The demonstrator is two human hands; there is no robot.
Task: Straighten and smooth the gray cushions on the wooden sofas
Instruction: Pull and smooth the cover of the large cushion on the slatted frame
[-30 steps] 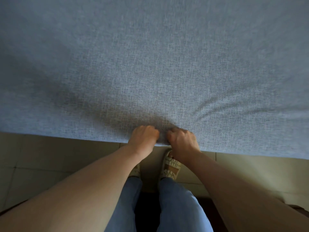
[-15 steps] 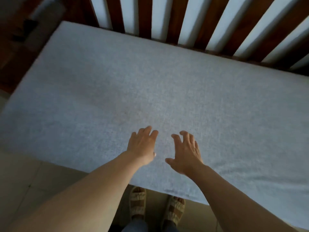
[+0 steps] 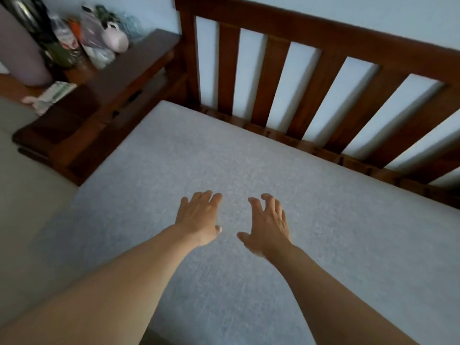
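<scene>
While it lies flat on the seat of the brown wooden sofa (image 3: pixel 311 78), the big soft gray cushion (image 3: pixel 224 158) fills the space up to the slatted back. Both hands are above its middle, palms down, holding nothing. The left hand (image 3: pixel 199 216) has its fingers spread, and the right hand (image 3: pixel 267 224) has its fingers loosely bent. Past the wide armrest (image 3: pixel 119 78) sit some blurry bags (image 3: pixel 99 36) on a side table.
</scene>
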